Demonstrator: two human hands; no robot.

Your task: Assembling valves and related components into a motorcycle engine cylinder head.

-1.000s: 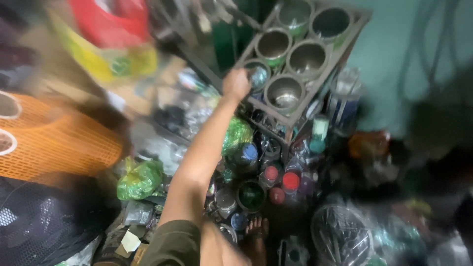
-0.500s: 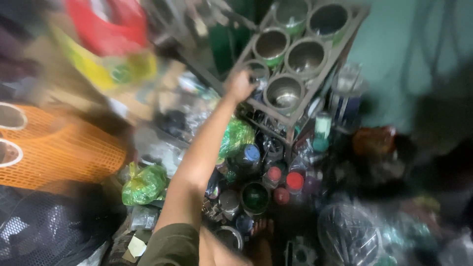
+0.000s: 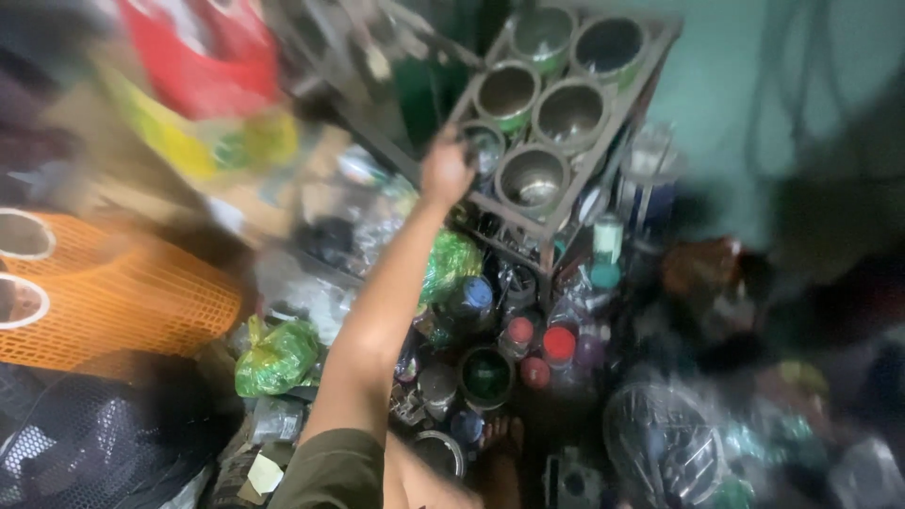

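One arm is being stretched out from the bottom of the view toward a metal rack of round tins. Which arm it is cannot be told for certain from the picture; it is being taken here as the left hand. The hand is being held closed at the near-left corner of the rack's top, right against a small tin seated there; whether that tin is actually being gripped cannot be told, as the picture is blurred. The other hand is not being shown.

The rack's top is being filled by open tins set in two rows, with a large silvery tin just beside the hand and green-rimmed tins toward the far edge. On the floor below the rack, jars with red lids, a blue-lidded jar and a dark green pot are being crowded together. A crumpled green bag is lying near the elbow, and an orange mesh basket is being seen at the left edge. A bare foot is showing at the bottom.
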